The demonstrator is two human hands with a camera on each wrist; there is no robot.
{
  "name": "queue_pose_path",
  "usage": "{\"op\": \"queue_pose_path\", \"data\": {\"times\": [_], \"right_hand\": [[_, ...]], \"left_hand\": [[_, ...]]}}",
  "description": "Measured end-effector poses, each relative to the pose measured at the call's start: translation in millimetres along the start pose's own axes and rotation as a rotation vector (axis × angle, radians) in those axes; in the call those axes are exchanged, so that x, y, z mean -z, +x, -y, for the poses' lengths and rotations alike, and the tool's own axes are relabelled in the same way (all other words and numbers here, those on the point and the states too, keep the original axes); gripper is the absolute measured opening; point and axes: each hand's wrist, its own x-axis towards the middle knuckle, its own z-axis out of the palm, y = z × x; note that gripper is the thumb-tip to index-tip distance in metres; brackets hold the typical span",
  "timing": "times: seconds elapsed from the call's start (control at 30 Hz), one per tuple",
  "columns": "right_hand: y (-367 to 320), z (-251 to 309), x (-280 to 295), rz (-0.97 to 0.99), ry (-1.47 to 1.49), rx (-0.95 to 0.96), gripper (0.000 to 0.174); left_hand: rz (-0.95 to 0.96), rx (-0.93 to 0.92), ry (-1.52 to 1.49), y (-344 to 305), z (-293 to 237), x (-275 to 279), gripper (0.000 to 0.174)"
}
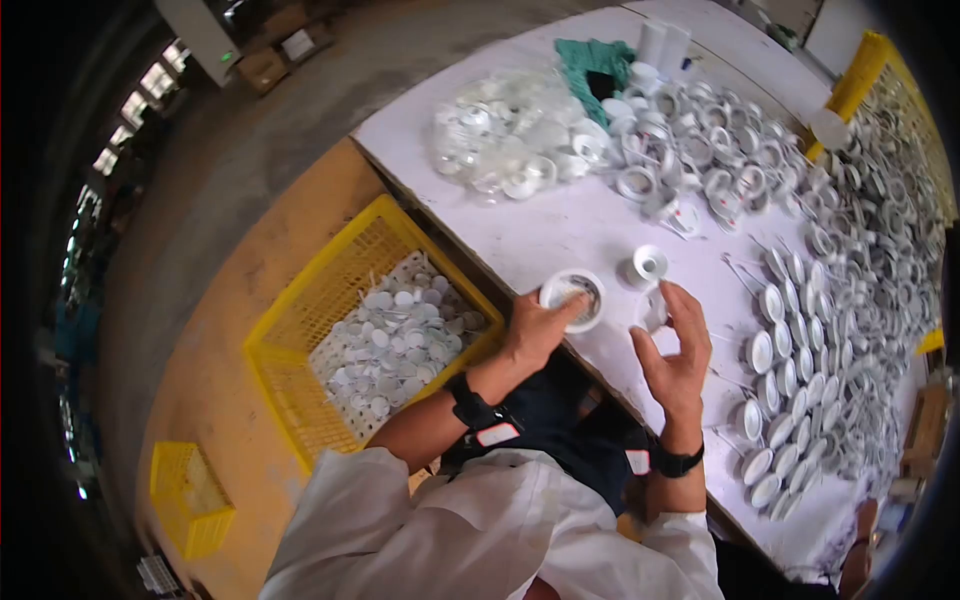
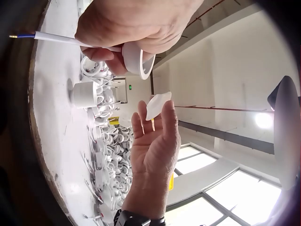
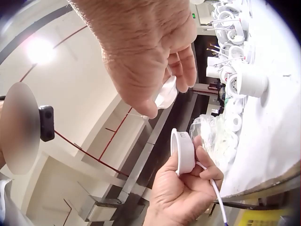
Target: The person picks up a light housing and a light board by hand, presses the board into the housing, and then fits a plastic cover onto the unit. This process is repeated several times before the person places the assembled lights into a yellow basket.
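Note:
My left hand (image 1: 535, 330) grips a round white housing (image 1: 573, 300) over the table edge, with the thumb inside its rim. From that housing (image 3: 185, 151) a white cable (image 3: 217, 195) with a blue wire end hangs past the fingers in the right wrist view. My right hand (image 1: 677, 355) holds a thin, translucent white cover (image 2: 158, 105) between thumb and fingers, apart from the housing. A white cylindrical part (image 1: 648, 264) stands on the table just beyond the right hand.
A yellow basket (image 1: 290, 400) of white discs is at the left, a smaller one (image 1: 193, 500) below it. On the table (image 1: 480, 225) lie a clear bag of white parts (image 1: 510, 130), a green bag (image 1: 590, 70), piled cabled rings (image 1: 700, 150) and rows of discs (image 1: 785, 380) at the right.

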Motion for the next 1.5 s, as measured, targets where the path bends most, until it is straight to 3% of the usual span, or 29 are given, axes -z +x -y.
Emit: {"op": "queue_pose_path", "data": {"times": [0.03,0.1,0.13,0.17,0.2,0.23,0.37,0.4,0.43,0.5,0.63,0.7,0.77,0.9,1.0,1.1,1.17,1.3,1.33,1.43,1.47,1.5], "right_hand": [[-1.0,-4.0,-1.1,-0.011,0.001,0.054,0.054],[-6.6,-11.4,-0.5,0.019,-0.042,0.099,0.054],[-5.6,-17.3,-3.4,0.0,0.018,0.159,0.055],[-2.4,-11.3,-3.4,0.069,0.002,0.055,0.056],[-0.2,-14.7,-10.3,0.036,0.089,0.112,0.055],[4.7,3.9,-18.2,-0.024,0.096,0.156,0.047],[16.2,15.5,-33.0,0.163,0.094,0.149,0.044],[19.0,18.5,-36.3,0.152,0.093,0.262,0.045],[18.9,19.6,-39.7,0.17,0.14,0.248,0.046],[21.3,24.8,-42.9,0.221,0.142,0.28,0.046],[22.5,27.0,-54.1,0.314,0.116,0.396,0.044],[19.9,33.9,-61.0,0.34,0.166,0.366,0.043],[16.6,38.4,-61.5,0.42,0.058,0.38,0.041],[5.4,22.7,-78.6,0.438,0.083,0.404,0.042],[0.4,13.6,-77.7,0.455,0.104,0.333,0.047],[1.9,19.7,-84.0,0.469,0.14,0.343,0.047],[-0.4,20.0,-84.2,0.505,0.134,0.173,0.045],[2.7,24.4,-91.9,0.405,0.121,0.382,0.04],[2.7,39.3,-87.3,0.501,0.163,0.161,0.039],[-1.8,31.6,-90.9,0.488,0.127,0.213,0.036],[-5.0,24.4,-93.7,0.476,0.13,0.214,0.036],[-10.2,14.7,-97.4,0.464,0.156,0.246,0.035]], "left_hand": [[-0.047,0.052,0.054,1.2,-3.4,4.0,0.028],[-0.113,-0.06,0.34,-3.9,-4.5,4.2,0.033],[-0.137,-0.139,0.312,-9.5,-11.1,-0.5,0.034],[-0.197,-0.146,0.13,-1.1,16.3,6.2,0.034],[-0.161,-0.136,0.164,-3.9,13.9,11.4,0.031],[-0.181,-0.004,0.168,-11.2,1.3,10.9,0.029],[-0.233,-0.009,0.11,-16.2,-5.6,31.1,0.028],[-0.267,0.001,0.178,-18.9,-8.1,33.5,0.029],[-0.296,0.015,0.249,-23.0,-14.1,34.9,0.031],[-0.203,-0.07,0.12,-33.3,-20.8,37.2,0.037],[-0.183,-0.023,0.144,-47.3,-9.5,44.4,0.036],[-0.15,0.04,0.15,-51.3,-3.1,49.6,0.036],[-0.041,-0.01,-0.06,-49.8,7.6,55.5,0.043],[0.015,-0.024,0.155,-50.4,10.1,57.4,0.045],[0.106,-0.043,0.095,-46.6,11.6,54.7,0.042],[0.112,0.004,0.097,-42.2,16.2,63.8,0.04],[0.098,-0.006,0.1,-32.0,30.6,67.0,0.038],[0.025,0.0,0.074,-35.7,18.4,65.8,0.035],[0.033,0.009,0.073,-36.4,20.4,64.3,0.035],[0.026,-0.074,0.109,-37.5,17.1,64.4,0.035],[0.106,-0.029,0.085,-35.4,17.6,68.6,0.033],[-0.029,-0.07,0.073,-45.8,7.9,62.5,0.016]]}}
